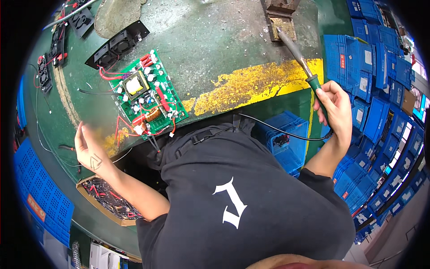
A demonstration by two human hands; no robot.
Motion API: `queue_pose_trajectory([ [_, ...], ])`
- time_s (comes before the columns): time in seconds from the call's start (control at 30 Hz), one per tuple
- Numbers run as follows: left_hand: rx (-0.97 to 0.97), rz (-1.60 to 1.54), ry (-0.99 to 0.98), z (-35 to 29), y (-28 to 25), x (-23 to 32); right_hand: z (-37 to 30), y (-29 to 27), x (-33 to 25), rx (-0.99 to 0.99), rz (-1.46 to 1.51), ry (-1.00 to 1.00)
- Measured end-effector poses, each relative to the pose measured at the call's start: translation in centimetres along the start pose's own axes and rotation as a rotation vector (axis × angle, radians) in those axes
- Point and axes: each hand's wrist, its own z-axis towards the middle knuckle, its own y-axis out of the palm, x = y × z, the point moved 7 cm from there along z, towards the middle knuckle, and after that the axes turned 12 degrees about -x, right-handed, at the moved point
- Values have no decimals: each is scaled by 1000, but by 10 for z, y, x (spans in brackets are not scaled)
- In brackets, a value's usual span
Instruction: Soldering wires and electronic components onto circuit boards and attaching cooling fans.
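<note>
My right hand (335, 105) is closed around the green handle of a soldering iron (293, 49). The iron's tip reaches the brown pad in a small metal soldering stand (282, 26) at the far edge of view; whether it touches is hard to tell. My left hand (89, 150) is open and appears to hold nothing, its fingers stretched out and partly blurred. It is raised left of a green circuit board (172, 96) with a yellow-topped transformer (135, 85), capacitors, a copper coil and red wires. Behind the board, a black fan panel (117, 45) is wired to it.
More black fans (81, 22) with wires lie at the far left. A cardboard box of wired parts (109, 199) stands beside my left forearm. Blue crates (342, 58) are stacked at the right, and a blue bin (286, 134) sits under the table edge. The iron's black cable (277, 127) crosses before me.
</note>
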Motion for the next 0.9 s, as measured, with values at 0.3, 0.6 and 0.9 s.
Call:
queue_pose_trajectory([
  [0.3,-22,4,16,6,4,2,-13,0,-4,60,-86,49],
  [0.6,-36,-28,23,8,9,1,-29,-11,-32,169,-338,65],
  [0.9,5,43,40,2,2,3,-40,-26,-14,315,-238,24],
])
